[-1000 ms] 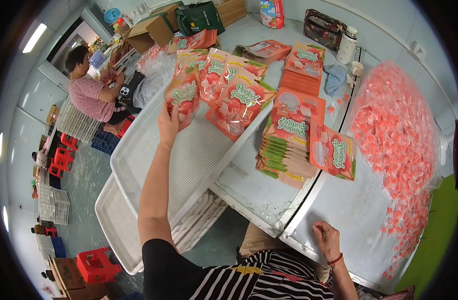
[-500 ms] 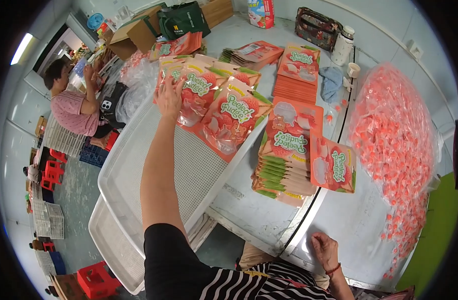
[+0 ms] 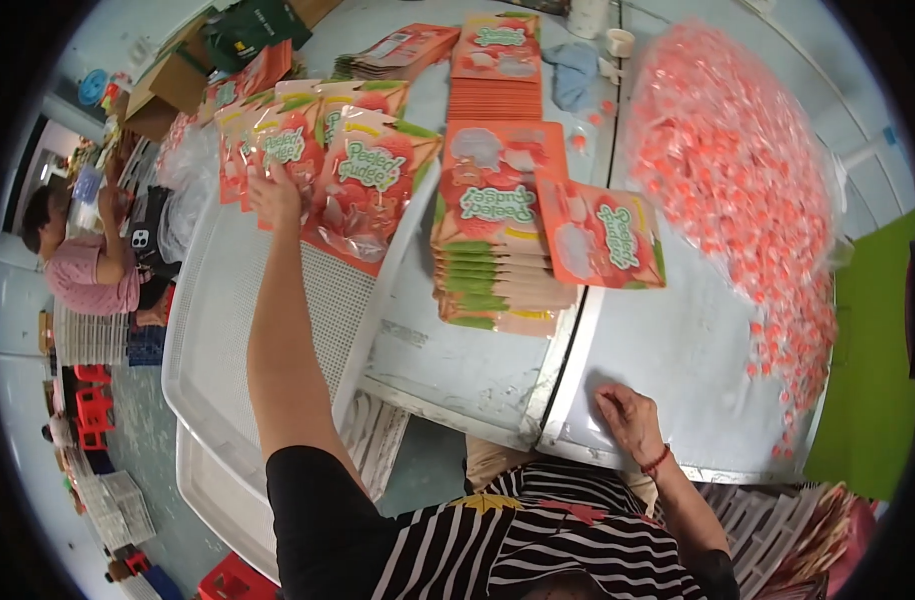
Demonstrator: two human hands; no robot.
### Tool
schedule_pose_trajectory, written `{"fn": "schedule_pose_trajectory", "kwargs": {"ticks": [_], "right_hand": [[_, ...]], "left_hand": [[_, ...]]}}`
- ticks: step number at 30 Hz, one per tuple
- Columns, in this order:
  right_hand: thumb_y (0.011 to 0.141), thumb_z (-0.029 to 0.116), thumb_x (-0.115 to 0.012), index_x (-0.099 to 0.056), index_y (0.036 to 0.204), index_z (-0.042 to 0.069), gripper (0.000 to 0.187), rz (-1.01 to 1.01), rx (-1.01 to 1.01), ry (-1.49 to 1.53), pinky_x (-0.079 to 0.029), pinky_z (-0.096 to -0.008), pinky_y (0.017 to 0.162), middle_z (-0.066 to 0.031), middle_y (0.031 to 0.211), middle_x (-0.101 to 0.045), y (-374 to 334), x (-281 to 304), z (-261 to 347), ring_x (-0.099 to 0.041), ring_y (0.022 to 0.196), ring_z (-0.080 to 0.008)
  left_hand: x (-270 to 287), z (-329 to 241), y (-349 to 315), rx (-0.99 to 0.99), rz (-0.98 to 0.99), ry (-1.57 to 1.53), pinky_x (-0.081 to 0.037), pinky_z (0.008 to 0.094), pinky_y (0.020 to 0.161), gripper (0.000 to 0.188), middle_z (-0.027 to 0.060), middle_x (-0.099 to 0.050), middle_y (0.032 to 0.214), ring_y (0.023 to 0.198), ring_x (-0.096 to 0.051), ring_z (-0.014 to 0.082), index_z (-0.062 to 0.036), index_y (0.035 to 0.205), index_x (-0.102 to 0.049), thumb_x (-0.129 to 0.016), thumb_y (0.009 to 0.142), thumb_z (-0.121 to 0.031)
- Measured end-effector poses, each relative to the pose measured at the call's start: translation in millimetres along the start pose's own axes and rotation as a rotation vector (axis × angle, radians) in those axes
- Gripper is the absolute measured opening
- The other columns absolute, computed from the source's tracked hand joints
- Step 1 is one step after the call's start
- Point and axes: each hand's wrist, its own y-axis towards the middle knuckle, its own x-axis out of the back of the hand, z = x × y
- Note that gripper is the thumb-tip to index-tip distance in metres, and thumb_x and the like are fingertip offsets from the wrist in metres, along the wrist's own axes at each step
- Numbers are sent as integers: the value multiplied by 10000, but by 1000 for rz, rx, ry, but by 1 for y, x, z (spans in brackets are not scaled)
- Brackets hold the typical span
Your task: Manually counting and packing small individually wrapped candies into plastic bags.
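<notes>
My left hand (image 3: 277,200) reaches out over a white perforated tray (image 3: 218,330), its fingers stretched onto a filled pink candy pouch (image 3: 286,150). Beside it in the tray lies another filled pouch (image 3: 368,185) with a green corner, and more lie behind, partly overlapping. Close to the table's front edge rests my right hand (image 3: 633,425), fingers curled in and nothing visible in them; a red bracelet circles the wrist. Beyond this hand, a single flat pouch (image 3: 608,235) lies turned across a fanned stack of pouches (image 3: 493,200).
A big clear bag of pink wrapped candies (image 3: 728,150) spills loose pieces at the right. Behind stand further pouch stacks (image 3: 496,60), a blue cloth (image 3: 573,78) and a small white cup (image 3: 620,42). At the far left a co-worker (image 3: 88,260) in pink sits.
The whole view has shifted, so the table things appear further left and higher. My left hand stays on the pouches in the tray; my right hand stays by the table edge.
</notes>
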Motion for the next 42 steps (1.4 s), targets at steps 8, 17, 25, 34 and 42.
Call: {"fn": "schedule_pose_trajectory", "kwargs": {"ticks": [8, 17, 25, 34, 42], "right_hand": [[867, 125, -632, -647, 979, 39, 143, -68, 1, 89, -520, -338, 619, -168, 803, -657, -18, 5, -10, -657, 693, -310], [856, 66, -632, -636, 1005, 22, 155, -110, 122, 307, -519, -334, 632, -156, 838, -657, -41, 10, -22, -655, 702, -306], [911, 66, -601, -638, 1012, -19, 137, -159, -31, 376, -473, -223, 624, -37, 747, -632, -81, 30, -65, -553, 671, -80], [913, 102, -587, -637, 1016, -2, 154, -205, -97, 634, -486, -229, 631, -63, 733, -646, -74, 52, -96, -600, 668, -95], [911, 102, -589, -643, 1000, -2, 147, -265, -49, 560, -488, -231, 633, -60, 729, -651, -83, 42, -95, -597, 658, -97]], "left_hand": [[88, -162, -112, -642, 293, -429, -411, 397, 944, 448, 200, -548, 1196, 1103, -521, 350, 40, 1223, -492, -607, 889, -235], [105, -316, -373, -883, 852, -526, -453, 463, 853, 407, 181, -558, 1068, 1013, -539, 344, 3, 999, -599, -730, 764, -303], [90, -300, -473, -1037, 837, -322, -288, 530, 1021, 656, 218, -448, 1342, 1242, -396, 407, 33, 1211, -476, -693, 745, -376], [176, -281, -479, -1079, 928, -145, -444, 448, 806, 382, 151, -532, 1014, 958, -519, 317, 6, 1068, -534, -623, 727, -141], [171, -266, -479, -1121, 766, -106, -513, 353, 598, 151, 111, -565, 826, 805, -598, 261, 16, 920, -599, -590, 772, -14]]}}
